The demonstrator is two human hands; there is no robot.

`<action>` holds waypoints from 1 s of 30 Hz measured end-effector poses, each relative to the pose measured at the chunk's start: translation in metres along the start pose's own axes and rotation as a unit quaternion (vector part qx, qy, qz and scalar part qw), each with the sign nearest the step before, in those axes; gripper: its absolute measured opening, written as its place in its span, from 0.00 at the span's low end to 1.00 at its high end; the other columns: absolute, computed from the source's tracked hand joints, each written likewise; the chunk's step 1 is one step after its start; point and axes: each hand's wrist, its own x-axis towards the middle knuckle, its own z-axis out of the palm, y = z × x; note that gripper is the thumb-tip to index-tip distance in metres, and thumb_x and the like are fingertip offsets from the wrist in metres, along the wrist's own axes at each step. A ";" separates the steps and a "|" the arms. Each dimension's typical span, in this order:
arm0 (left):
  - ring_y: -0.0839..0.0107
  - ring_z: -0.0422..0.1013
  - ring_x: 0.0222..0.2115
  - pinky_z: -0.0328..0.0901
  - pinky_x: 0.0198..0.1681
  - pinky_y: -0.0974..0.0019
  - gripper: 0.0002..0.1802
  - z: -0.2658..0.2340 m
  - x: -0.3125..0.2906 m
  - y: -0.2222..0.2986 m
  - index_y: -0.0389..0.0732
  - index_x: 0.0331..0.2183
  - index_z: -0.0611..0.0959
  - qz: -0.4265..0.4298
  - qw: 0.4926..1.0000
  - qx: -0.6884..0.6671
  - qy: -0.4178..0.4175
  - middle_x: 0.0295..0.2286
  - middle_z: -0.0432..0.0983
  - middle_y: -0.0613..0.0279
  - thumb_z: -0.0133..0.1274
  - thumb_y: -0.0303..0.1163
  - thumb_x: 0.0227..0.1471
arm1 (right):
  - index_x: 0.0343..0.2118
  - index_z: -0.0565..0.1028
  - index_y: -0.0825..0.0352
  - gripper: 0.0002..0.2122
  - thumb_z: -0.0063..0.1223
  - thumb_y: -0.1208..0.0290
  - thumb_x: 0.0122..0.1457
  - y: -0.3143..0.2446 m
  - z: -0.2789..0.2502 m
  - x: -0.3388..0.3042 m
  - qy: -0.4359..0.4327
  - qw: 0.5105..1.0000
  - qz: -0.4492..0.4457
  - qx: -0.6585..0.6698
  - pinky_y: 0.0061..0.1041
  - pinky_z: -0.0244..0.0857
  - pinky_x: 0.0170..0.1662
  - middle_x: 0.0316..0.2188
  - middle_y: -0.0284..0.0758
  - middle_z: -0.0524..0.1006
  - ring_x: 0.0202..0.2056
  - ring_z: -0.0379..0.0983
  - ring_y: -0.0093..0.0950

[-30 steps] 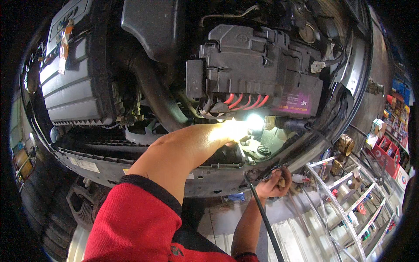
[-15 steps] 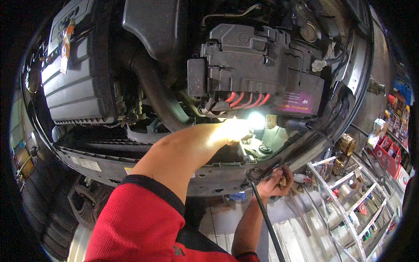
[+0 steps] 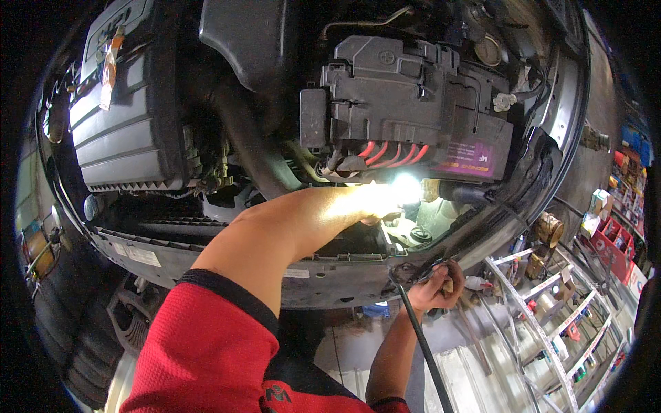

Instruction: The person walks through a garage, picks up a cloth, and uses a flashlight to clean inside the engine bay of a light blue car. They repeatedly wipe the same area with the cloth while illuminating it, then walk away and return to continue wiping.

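My left arm, in a red sleeve, reaches across the car's front panel (image 3: 337,279) into the engine bay. My left hand (image 3: 377,202) is beside a glaring white light (image 3: 407,187), under the red cables (image 3: 396,155) of a black fuse box (image 3: 385,89). Glare washes out its fingers, and what it holds cannot be made out. Lower right, my right hand (image 3: 439,286) is closed at the panel's outer edge, its fingers curled round something mostly hidden. A bent black rod or hose (image 3: 422,337) runs down beside that wrist. A dark round cap (image 3: 418,236) sits in the lit gap.
A battery with a purple label (image 3: 475,162) adjoins the fuse box. A ribbed grey engine cover (image 3: 117,131) and a thick black duct (image 3: 255,148) lie left. On the right stand a metal ladder-like frame (image 3: 544,323), a red crate (image 3: 611,237) and workshop clutter.
My left upper arm and elbow have shifted slightly left and down in view. The left hand stays by the light, and the right hand keeps its grip at the panel edge.
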 end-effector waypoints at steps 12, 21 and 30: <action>0.61 0.73 0.30 0.68 0.33 0.61 0.17 -0.004 0.008 0.003 0.43 0.48 0.76 -0.051 0.986 -0.140 -0.071 0.31 0.78 0.58 0.43 0.40 0.62 | 0.38 0.74 0.77 0.12 0.55 0.70 0.58 0.004 -0.003 -0.001 -0.007 1.000 -0.021 -0.017 0.21 0.64 0.30 0.30 0.37 0.75 0.27 0.70 0.24; 0.64 0.70 0.24 0.66 0.25 0.61 0.09 -0.002 0.001 -0.005 0.41 0.36 0.79 -0.043 0.977 -0.192 -0.077 0.24 0.75 0.62 0.46 0.34 0.59 | 0.38 0.74 0.77 0.12 0.54 0.70 0.58 0.003 -0.003 -0.003 -0.001 1.000 0.001 -0.016 0.20 0.64 0.30 0.31 0.38 0.76 0.29 0.70 0.25; 0.60 0.70 0.50 0.66 0.49 0.59 0.26 -0.017 0.008 0.011 0.52 0.59 0.68 -0.071 0.983 -0.125 -0.111 0.52 0.71 0.55 0.43 0.36 0.59 | 0.37 0.75 0.76 0.12 0.55 0.70 0.58 0.007 -0.002 -0.002 0.013 0.999 -0.017 -0.027 0.20 0.64 0.29 0.30 0.37 0.76 0.27 0.69 0.23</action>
